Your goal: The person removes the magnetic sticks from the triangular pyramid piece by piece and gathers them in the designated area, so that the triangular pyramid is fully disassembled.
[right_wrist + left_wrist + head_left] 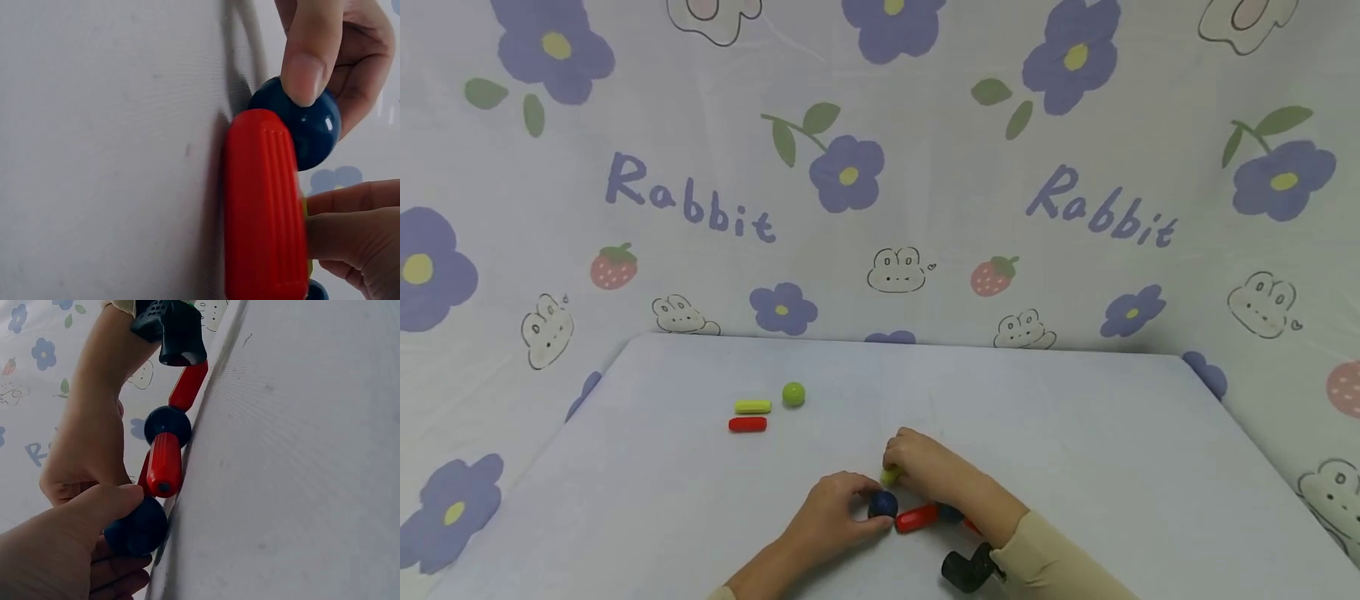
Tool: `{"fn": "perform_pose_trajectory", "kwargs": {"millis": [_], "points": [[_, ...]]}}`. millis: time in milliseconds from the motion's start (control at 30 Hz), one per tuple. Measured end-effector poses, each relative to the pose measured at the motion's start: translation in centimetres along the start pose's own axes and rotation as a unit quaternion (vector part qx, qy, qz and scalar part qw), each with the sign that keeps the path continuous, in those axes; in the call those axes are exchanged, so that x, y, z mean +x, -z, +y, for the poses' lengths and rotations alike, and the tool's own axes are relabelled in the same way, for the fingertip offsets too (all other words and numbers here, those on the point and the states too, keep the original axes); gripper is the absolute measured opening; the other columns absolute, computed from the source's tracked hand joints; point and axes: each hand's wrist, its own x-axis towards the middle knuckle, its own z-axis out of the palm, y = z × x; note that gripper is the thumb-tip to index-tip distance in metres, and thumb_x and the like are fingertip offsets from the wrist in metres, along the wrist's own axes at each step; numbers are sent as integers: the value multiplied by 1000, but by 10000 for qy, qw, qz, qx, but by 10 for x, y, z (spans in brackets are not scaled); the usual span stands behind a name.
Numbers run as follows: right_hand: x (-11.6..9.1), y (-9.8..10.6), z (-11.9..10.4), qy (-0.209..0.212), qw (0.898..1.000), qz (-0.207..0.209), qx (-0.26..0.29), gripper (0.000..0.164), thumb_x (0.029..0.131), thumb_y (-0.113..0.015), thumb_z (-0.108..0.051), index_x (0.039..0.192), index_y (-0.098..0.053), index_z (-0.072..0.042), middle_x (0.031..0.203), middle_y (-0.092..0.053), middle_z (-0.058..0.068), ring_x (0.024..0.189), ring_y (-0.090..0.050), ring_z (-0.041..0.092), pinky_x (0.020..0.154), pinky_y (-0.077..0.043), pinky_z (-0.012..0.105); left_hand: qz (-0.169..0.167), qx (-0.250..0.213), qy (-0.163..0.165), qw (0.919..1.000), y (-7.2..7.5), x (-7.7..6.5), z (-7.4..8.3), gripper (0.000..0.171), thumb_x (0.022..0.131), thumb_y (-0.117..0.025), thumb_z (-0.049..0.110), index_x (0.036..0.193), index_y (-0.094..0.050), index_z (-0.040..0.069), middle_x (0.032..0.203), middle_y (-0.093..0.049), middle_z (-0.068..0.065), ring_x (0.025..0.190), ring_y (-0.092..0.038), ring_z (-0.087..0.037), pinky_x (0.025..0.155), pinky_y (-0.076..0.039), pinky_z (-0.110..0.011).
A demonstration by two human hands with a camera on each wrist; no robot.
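A dark blue ball [883, 505] is gripped between the thumb and fingers of my left hand [833, 518]. My right hand [928, 463] pinches a yellow-green rod [891, 476] just beyond that ball; the fingers hide most of the rod. Close beside the held ball lies a ridged red rod [916, 519], its end at the ball. A second dark blue ball [167, 420] sits at the red rod's other end, followed by another red rod [189, 387] in the left wrist view. In the head view my right forearm partly covers those two.
Farther back on the left of the white table [1037, 433] lie a yellow-green rod [753, 407], a red rod [748, 424] and a green ball [793, 394]. A black device [964, 570] is by my right sleeve. Behind the table hangs a patterned cloth [925, 192].
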Motion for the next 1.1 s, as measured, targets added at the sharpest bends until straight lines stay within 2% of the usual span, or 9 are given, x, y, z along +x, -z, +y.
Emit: {"fn": "perform_pose_trajectory", "kwargs": {"millis": [167, 367, 433, 533, 700, 833, 1100], "points": [[-2, -1, 2, -79, 9999, -42, 109, 11, 80, -70, -3, 90, -72, -5, 89, -67, 1, 87, -54, 13, 81, -50, 25, 201, 72, 183, 9996, 1, 2, -4, 30, 78, -75, 30, 98, -69, 9, 95, -71, 2, 89, -63, -9, 80, -51, -28], [-12, 1, 4, -273, 9989, 314, 234, 23, 78, -70, -1, 101, -69, -1, 101, -64, 7, 97, -55, 20, 87, -50, 32, 759, 136, 825, 9936, 6, 7, -19, 31, 78, -75, 31, 99, -69, 8, 95, -70, -1, 89, -63, -12, 79, -53, -32], [-17, 4, 4, -357, 9979, 425, 347, 26, 78, -70, -2, 104, -68, 1, 105, -63, 8, 100, -54, 22, 89, -50, 35, 968, 157, 1029, 9898, 7, 11, -25, 32, 78, -75, 30, 100, -69, 8, 94, -70, -1, 88, -62, -12, 80, -52, -33], [-23, 8, 8, -574, 9955, 580, 481, 28, 79, -71, -4, 105, -67, 1, 106, -62, 8, 102, -53, 22, 90, -50, 36, 1280, 108, 1143, 9851, 8, 17, -32, 35, 77, -75, 28, 103, -68, 6, 95, -71, -4, 88, -63, -14, 80, -52, -36], [-27, 10, 14, -1233, 9868, 862, 603, 28, 78, -73, -7, 104, -67, 0, 107, -61, 8, 102, -52, 20, 90, -50, 33, 1780, -102, 1322, 9751, 10, 32, -48, 37, 77, -75, 24, 108, -67, 4, 101, -70, -9, 95, -64, -19, 85, -52, -38], [-26, 7, 16, -1680, 9800, 843, 652, 31, 79, -73, -14, 106, -67, 1, 107, -61, 9, 101, -52, 21, 90, -50, 34, 2137, -385, 1550, 9638, 10, 43, -59, 39, 78, -75, 21, 111, -66, 2, 108, -69, -12, 103, -64, -23, 89, -51, -38], [-24, 5, 18, -2035, 9744, 693, 659, 36, 79, -74, -17, 108, -66, 2, 104, -66, 12, 97, -56, 22, 88, -51, 36, 2596, -501, 1827, 9470, 6, 62, -66, 44, 78, -75, 19, 117, -63, 1, 115, -65, -17, 110, -61, -28, 94, -48, -41]]}}
